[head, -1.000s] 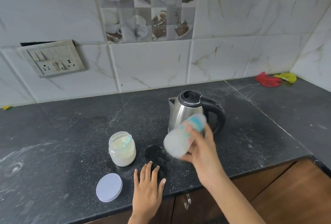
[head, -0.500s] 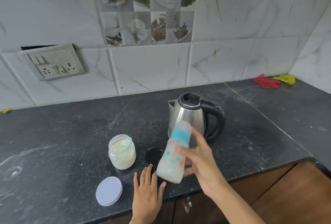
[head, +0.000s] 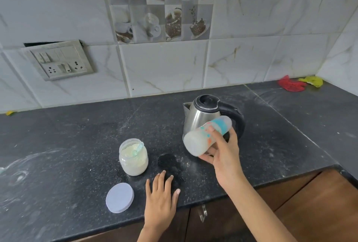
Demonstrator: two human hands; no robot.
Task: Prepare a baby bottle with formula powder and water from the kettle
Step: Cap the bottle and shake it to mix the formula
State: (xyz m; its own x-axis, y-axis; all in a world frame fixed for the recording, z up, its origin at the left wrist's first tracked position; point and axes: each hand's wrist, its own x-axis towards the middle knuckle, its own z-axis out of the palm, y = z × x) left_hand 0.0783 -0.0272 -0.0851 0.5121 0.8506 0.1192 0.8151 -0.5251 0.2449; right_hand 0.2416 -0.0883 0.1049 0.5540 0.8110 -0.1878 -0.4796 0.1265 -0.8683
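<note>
We see a white marble-tile wall (head: 164,71) with switch panel (head: 60,60), black speckled counter (head: 58,145), brown wooden cabinets (head: 319,207) below

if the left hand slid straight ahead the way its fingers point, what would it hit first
The left hand lies flat, fingers pointing away and slightly right. Straight ahead is bare counter with a dark patch; the kettle looks like the first solid thing, though depth is uncertain.

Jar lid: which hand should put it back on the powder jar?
Left hand: it lies flat and free on the counter beside the lid and jar. Right hand is holding the bottle.
</note>
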